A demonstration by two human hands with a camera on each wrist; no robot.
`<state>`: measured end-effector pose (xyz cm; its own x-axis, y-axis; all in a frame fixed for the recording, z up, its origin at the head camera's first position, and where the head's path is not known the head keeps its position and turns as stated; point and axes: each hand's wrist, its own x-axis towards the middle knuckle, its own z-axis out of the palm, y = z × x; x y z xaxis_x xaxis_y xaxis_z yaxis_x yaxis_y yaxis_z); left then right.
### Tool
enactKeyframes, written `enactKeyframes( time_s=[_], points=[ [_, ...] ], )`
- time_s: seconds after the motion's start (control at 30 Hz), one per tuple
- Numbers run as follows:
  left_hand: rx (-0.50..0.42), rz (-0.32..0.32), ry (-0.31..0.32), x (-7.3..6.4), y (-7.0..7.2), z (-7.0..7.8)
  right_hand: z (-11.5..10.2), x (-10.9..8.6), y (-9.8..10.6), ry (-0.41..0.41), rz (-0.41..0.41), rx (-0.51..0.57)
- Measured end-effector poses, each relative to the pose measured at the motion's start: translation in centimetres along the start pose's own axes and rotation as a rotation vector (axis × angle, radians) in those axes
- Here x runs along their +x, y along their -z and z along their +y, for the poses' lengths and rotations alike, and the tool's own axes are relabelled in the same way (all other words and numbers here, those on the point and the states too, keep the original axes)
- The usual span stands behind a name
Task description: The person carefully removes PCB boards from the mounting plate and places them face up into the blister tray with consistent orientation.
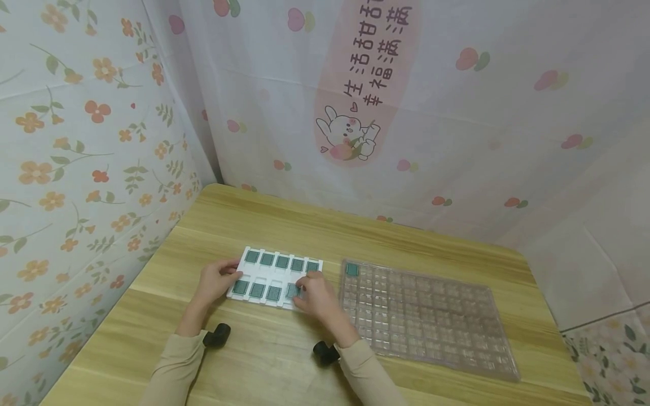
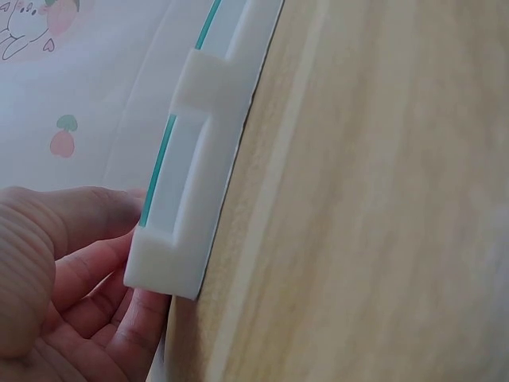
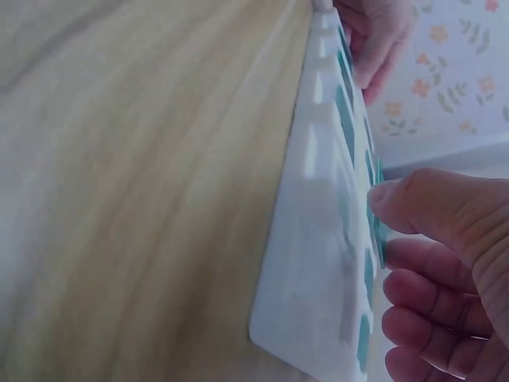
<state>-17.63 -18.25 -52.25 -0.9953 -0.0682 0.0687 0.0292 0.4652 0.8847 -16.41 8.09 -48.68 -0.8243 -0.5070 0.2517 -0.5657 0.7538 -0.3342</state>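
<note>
A white tray (image 1: 269, 273) with two rows of pockets, several of them filled with green square chips (image 1: 257, 290), lies on the table. My left hand (image 1: 215, 282) grips its left end; the left wrist view shows the thumb (image 2: 103, 213) near the top corner and curled fingers beneath. Over the near row's right part, my right hand (image 1: 319, 294) pinches one green chip (image 1: 291, 290) between thumb and forefinger. In the right wrist view that chip (image 3: 382, 253) stands slightly out from the tray's face, its other fingers loosely curled. The right hand partly hides the tray's right end.
Right of the white tray lies a large clear plastic tray (image 1: 431, 316) with many small pockets and one green chip (image 1: 351, 269) in its far-left corner. Black wrist cameras (image 1: 217, 335) sit on both wrists. Patterned cloths (image 1: 284, 101) hang behind and beside the wooden table (image 1: 264, 361).
</note>
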Motion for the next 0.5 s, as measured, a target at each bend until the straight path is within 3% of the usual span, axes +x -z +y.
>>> enactKeyframes(
  time_s=[0.5],
  points=[
    [0.03, -0.006, 0.003, -0.2, 0.1, 0.3, 2.0, -0.2, 1.2, -0.047, -0.013, 0.052]
  ],
)
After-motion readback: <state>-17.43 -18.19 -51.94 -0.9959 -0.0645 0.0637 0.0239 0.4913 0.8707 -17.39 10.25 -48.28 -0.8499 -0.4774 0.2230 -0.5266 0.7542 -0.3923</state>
